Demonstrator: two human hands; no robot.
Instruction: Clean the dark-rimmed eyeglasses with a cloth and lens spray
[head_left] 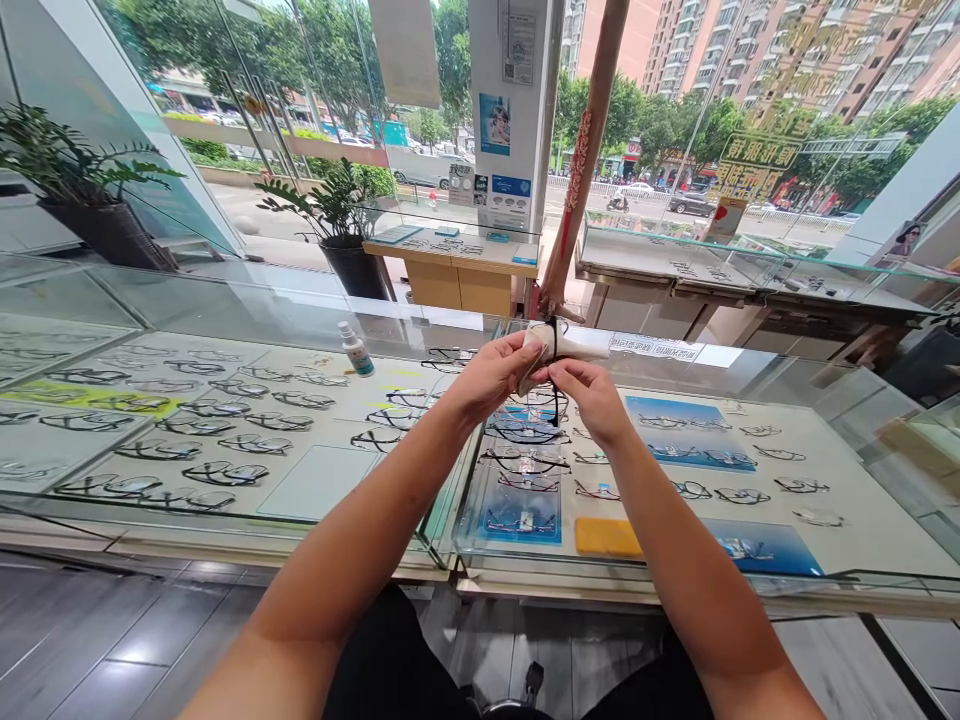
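Note:
Above the glass display counter, my left hand (496, 372) is closed on a pale cloth (541, 340), which is bunched around a pair of dark-framed glasses (556, 400). My right hand (589, 395) pinches the glasses at their right side, just below the cloth. The lenses are mostly hidden by the cloth and fingers. To the left of my hands, a small white spray bottle (355, 350) stands upright on the counter glass.
Rows of glasses (225, 472) lie inside the glass counter (315, 515). A yellow case (607, 537) is near its front edge. Beyond are a wooden post (586, 160), potted plants (352, 262) and another display table (457, 262) by the window.

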